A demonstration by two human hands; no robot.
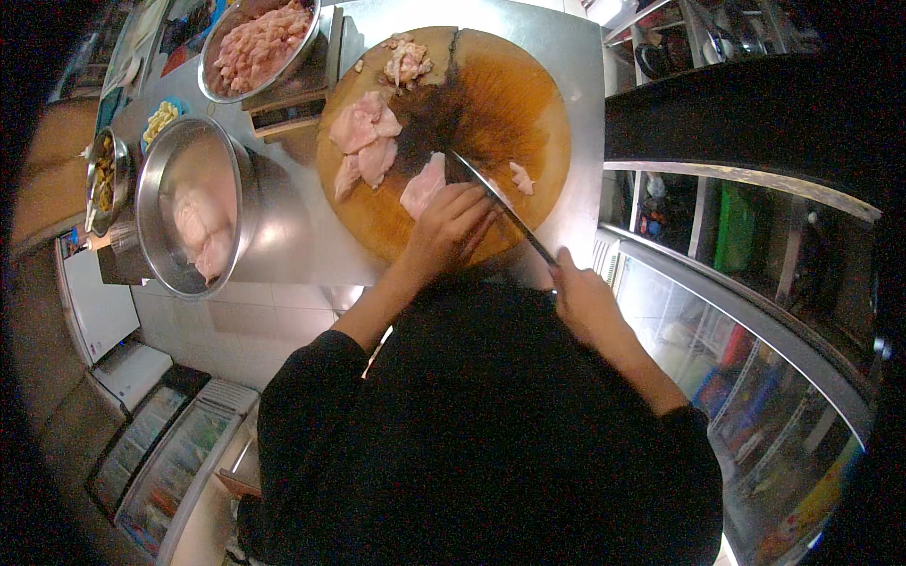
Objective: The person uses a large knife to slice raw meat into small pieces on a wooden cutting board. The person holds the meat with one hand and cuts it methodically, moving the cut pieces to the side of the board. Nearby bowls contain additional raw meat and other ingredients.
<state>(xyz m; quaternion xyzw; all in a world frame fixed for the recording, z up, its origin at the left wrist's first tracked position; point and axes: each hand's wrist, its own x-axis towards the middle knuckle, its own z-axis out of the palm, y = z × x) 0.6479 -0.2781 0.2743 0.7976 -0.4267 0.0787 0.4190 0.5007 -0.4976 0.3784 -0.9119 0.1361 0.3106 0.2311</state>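
Observation:
A round wooden chopping board (pixel 517 106) lies before me, dark and worn in the middle, with a crack at its far edge. My left hand (pixel 456 219) presses a piece of raw, pale meat, likely chicken breast (pixel 425 187), against the board with bent fingers. A long kitchen knife (pixel 517 223) is gripped by the handle in my right hand (pixel 589 301). Its blade slants across the board right beside my left fingers, tip pointing away from me. Thin meat slices (pixel 367 134) lie on the left side, a heap of trimmings (pixel 408 62) at the far side, and a small scrap (pixel 522 179) on the right.
The board rests on a steel table (pixel 290 226). At left stands a steel bowl (pixel 244 212) with whole raw meat; another bowl (pixel 204 78) beyond holds cut meat. A small dish (pixel 161 124) and an oval bowl (pixel 106 184) stand farther left. A glass-fronted cooler (pixel 708 354) is close on the right.

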